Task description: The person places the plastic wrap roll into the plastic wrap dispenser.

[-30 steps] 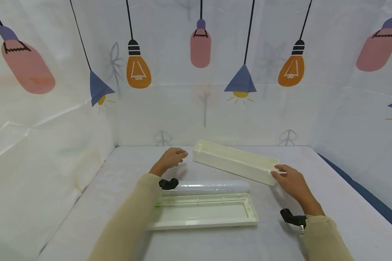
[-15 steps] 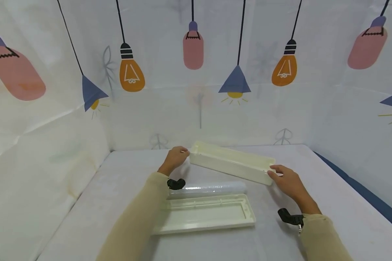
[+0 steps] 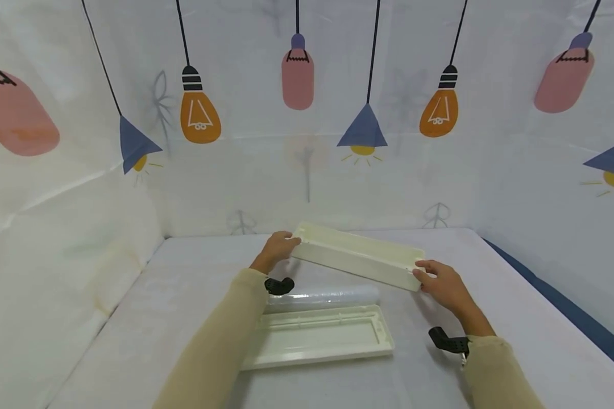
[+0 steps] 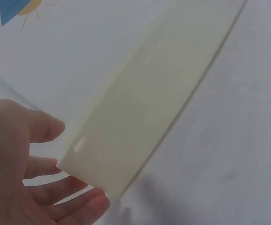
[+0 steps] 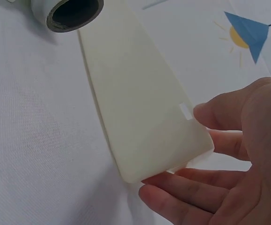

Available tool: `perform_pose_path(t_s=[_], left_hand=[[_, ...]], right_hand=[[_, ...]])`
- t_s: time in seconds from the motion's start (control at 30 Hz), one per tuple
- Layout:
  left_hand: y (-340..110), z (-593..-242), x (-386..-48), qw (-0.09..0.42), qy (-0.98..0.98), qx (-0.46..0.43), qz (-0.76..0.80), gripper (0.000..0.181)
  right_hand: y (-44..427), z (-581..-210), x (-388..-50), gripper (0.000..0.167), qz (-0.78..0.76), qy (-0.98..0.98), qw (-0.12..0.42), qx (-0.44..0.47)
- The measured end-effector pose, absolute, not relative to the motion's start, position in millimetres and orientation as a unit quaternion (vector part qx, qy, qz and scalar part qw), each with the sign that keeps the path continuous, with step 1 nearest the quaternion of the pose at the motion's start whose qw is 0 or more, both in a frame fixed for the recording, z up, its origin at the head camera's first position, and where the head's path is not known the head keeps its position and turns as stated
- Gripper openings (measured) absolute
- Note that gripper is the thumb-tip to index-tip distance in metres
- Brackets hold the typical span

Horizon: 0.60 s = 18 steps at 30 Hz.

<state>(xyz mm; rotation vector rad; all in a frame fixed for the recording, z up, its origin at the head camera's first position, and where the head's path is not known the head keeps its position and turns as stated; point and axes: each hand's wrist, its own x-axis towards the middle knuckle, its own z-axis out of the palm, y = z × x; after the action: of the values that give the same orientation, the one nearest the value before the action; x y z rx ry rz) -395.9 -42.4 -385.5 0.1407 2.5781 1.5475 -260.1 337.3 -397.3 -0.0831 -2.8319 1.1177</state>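
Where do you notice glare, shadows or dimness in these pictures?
Head view: brightest, with glare streaks on the shiny roll and a soft shadow on the white tabletop near the right hand; left wrist view: dim, a faint shadow beside the long box; right wrist view: also dim, the roll's hollow end dark.

2 hands [image 3: 278, 248] [image 3: 445, 286], 1 deep trough [image 3: 355, 263], 1 shallow tray [image 3: 319, 339], 1 roll [image 3: 332, 296], 2 black wrist devices [image 3: 279, 286] [image 3: 447, 342]
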Motion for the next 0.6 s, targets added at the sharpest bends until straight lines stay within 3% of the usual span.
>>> perform_pose_path(t_s=[0.6], left_hand=[[-46.2,-385.5,-397.0,0.052,0.827,0.053,0.557,0.044]], right_hand=[[332.1,-398.4,-262.1,0.053,0.365,-0.928,0.056,-0.058]])
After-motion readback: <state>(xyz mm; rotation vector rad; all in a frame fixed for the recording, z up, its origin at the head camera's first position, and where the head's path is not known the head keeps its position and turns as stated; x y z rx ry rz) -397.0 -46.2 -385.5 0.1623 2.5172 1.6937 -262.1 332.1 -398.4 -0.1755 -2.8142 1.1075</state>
